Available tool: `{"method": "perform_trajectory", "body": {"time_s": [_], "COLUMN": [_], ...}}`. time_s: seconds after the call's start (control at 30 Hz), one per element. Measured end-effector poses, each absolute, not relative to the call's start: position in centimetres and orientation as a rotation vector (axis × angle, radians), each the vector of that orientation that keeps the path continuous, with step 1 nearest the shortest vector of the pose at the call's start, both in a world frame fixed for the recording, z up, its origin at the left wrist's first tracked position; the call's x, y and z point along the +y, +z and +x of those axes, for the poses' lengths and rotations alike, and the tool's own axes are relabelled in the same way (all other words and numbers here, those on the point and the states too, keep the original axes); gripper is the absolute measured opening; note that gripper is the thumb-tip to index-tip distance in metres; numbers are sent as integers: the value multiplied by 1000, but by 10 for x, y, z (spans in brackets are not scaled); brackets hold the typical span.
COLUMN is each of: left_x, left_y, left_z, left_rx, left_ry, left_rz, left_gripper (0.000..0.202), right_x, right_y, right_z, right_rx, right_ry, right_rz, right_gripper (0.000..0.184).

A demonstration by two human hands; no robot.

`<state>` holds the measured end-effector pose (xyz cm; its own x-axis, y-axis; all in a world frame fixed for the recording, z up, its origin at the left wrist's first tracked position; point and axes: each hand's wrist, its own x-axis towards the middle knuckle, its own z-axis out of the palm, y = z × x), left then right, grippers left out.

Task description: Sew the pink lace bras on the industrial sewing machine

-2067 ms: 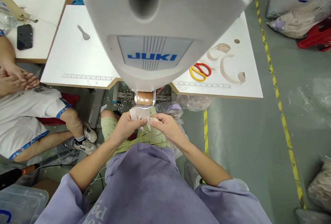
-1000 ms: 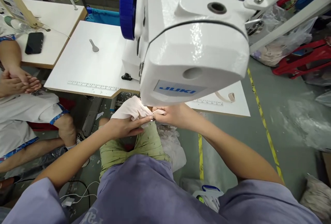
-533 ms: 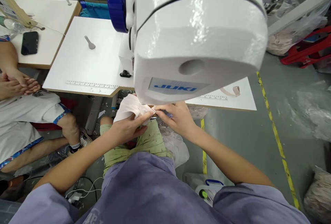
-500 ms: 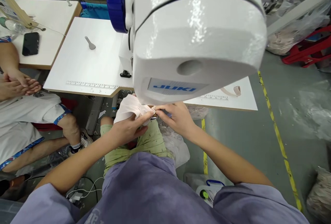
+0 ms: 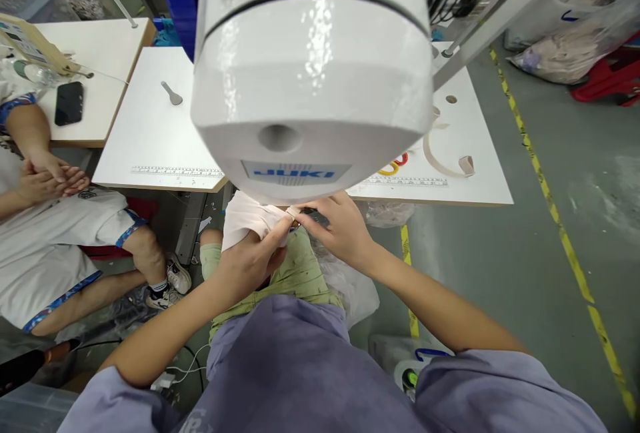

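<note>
A pale pink piece of fabric hangs at the table's front edge, under the head of a white JUKI sewing machine. My left hand is closed on it, thumb on top near its right end. At that same end the fingertips of my right hand are pinched together on the fabric's edge. The machine head hides part of the fabric and the right fingertips. Some small dark or shiny thing shows between my hands, too small to name.
Scissors with yellow and red handles, a curled pale strip and a round disc lie on the table's right side. A grey spoon-shaped piece lies on the left. A seated co-worker's clasped hands are at far left.
My view has swung to the right, so the machine appears further left and the scissors have come into sight. Both hands stay on the fabric, with the fingers slightly shifted.
</note>
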<state>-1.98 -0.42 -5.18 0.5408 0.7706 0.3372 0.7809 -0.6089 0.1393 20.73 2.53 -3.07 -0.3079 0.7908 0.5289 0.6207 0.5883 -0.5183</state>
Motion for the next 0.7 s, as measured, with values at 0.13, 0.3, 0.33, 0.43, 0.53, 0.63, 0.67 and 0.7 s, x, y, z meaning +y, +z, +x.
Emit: {"method": "perform_trajectory", "body": {"time_s": [0.13, 0.3, 0.33, 0.43, 0.53, 0.63, 0.67, 0.7], "left_x": [-5, 6, 10, 22, 26, 22, 20, 18], "left_y": [-44, -36, -34, -30, -26, -22, -21, -21], "left_z": [-23, -37, -40, -48, -48, -41, -38, -36], "left_rx": [-1275, -1127, -1080, -934, -898, -983, -1021, -1058], "left_ry": [-597, -586, -572, -559, -561, -533, -525, -517], "left_rz": [-2769, -2903, -2927, -2949, -2914, -2911, -2913, -2916], "left_gripper": [61, 60, 59, 56, 50, 49, 50, 52], "right_x": [22, 25, 26, 28, 24, 18, 17, 16], "right_y": [-38, -37, -36, -34, -35, -39, -42, -46], "right_z": [210, 211, 211, 210, 211, 211, 211, 210], "right_rx": [-2083, -2159, -2166, -2179, -2183, -2141, -2068, -1951], "right_ry": [5, -367, -409, -458, -410, -17, 216, 469], "right_rz": [-905, -842, -846, -848, -863, -947, -991, -1032], "right_gripper": [23, 29, 30, 34, 32, 29, 28, 28]}}
